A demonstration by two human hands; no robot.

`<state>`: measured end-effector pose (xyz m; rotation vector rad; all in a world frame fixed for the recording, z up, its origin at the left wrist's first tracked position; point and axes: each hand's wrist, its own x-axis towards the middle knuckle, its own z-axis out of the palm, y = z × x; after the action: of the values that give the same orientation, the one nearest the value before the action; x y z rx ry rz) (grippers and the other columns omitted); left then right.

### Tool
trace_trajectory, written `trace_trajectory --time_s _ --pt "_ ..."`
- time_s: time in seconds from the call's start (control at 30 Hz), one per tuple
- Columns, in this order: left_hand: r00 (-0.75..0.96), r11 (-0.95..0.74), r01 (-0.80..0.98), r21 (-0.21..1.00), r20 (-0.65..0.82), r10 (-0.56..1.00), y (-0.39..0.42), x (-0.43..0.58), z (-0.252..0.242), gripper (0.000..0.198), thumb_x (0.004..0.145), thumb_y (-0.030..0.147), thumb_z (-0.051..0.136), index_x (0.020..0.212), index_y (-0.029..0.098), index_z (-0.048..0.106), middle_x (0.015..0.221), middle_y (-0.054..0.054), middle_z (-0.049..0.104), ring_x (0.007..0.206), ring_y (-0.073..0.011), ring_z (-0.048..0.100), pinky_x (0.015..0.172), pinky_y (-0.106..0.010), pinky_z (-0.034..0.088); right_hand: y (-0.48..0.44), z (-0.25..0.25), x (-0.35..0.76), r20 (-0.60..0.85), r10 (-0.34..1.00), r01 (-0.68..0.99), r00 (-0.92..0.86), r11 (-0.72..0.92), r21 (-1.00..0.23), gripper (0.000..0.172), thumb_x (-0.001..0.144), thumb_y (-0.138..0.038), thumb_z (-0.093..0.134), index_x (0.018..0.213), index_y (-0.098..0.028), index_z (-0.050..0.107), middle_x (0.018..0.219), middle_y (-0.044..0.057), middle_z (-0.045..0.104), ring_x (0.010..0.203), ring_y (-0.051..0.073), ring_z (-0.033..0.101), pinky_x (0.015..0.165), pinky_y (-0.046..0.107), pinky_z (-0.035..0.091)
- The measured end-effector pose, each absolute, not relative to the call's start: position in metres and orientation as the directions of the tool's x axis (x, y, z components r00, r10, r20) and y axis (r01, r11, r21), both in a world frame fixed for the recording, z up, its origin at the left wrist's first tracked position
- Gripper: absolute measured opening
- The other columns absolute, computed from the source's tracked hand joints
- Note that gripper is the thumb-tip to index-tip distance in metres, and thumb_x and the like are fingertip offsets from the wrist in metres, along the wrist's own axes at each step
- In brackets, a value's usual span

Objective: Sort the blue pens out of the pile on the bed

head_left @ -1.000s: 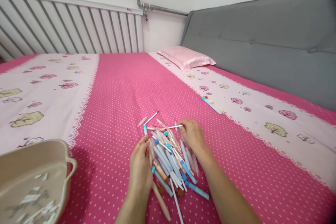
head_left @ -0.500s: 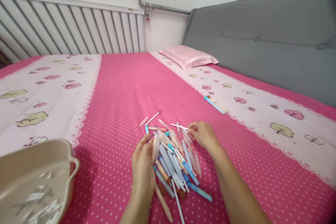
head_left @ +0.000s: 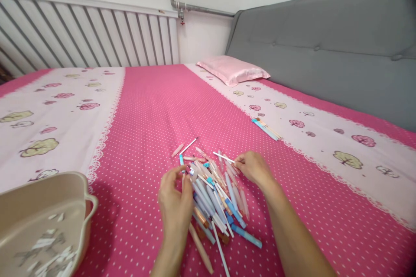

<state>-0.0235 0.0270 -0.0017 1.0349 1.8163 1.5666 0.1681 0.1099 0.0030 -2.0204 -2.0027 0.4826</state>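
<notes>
A loose pile of pen parts (head_left: 211,201) lies on the pink bedspread, with translucent pink, grey and blue barrels, blue and copper-coloured pieces and thin white sticks mixed together. My right hand (head_left: 255,167) is at the pile's right edge, its fingertips pinching a thin white pen refill (head_left: 224,157) that points left. On the opposite side, my left hand (head_left: 175,199) reaches into the pile. Its thumb and forefinger are slightly apart beside the barrels, and I see nothing gripped between them. A pink barrel (head_left: 177,150) and another white refill (head_left: 189,146) lie just beyond the pile.
A beige basin (head_left: 85,220) with small white and grey pieces inside stands at the lower left. Several blue and tan pens (head_left: 266,130) lie together farther right. Behind are a pink pillow (head_left: 232,70), a grey headboard (head_left: 325,47) and a white radiator (head_left: 87,30).
The left hand has shifted slightly left, and its thumb has come away from the clear pieces by it. The right hand has moved slightly right with the refill.
</notes>
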Motion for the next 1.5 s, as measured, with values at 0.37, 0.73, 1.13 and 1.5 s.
trace_trajectory --time_s 0.37,0.73,1.13,1.5 --pt "-0.489 0.410 0.540 0.735 -0.123 0.864 0.013 -0.016 0.009 0.036 0.050 0.046 0.073 0.040 0.022 0.048 0.038 -0.001 0.039 0.049 -0.0211 0.044 0.060 -0.029 0.027 0.111 0.005 0.170 -0.010 1.000 0.920 0.019 -0.021 -0.390 0.017 0.074 -0.023 0.057 0.062 -0.022 0.069 0.062 0.004 0.067 0.063 0.016 0.061 0.052 0.023 0.032" --pt "-0.284 0.303 0.510 0.805 -0.175 0.943 0.018 -0.013 0.004 0.025 0.066 0.040 0.062 0.054 0.022 0.050 0.039 0.002 0.050 0.040 -0.0172 0.051 0.046 -0.022 0.025 0.111 0.005 0.169 0.031 0.999 0.914 0.032 -0.017 -0.406 0.015 0.075 -0.023 0.056 0.070 -0.022 0.071 0.071 0.005 0.070 0.070 0.019 0.064 0.056 0.024 0.036" --pt "-0.345 0.100 -0.282 0.954 -0.199 0.917 0.021 -0.008 0.013 0.031 0.069 0.041 0.061 0.085 0.016 0.052 0.056 0.002 0.058 0.040 -0.0071 0.046 0.041 -0.017 0.035 0.111 0.013 0.167 0.096 0.993 0.796 0.062 0.009 -0.606 0.017 0.074 -0.026 0.053 0.078 -0.019 0.068 0.063 0.001 0.063 0.059 0.014 0.055 0.054 0.023 0.034" --pt "-0.137 0.164 -0.549 0.820 -0.281 0.950 0.020 -0.005 0.023 0.028 0.067 0.035 0.067 0.076 0.013 0.052 0.076 -0.006 0.067 0.051 -0.0077 0.056 0.051 -0.018 0.044 0.097 0.036 0.150 -0.117 0.979 0.097 -0.169 -0.101 -0.990 0.031 0.071 -0.047 0.058 0.070 -0.018 0.045 0.052 -0.009 0.039 0.046 0.006 0.033 0.047 0.019 0.027"
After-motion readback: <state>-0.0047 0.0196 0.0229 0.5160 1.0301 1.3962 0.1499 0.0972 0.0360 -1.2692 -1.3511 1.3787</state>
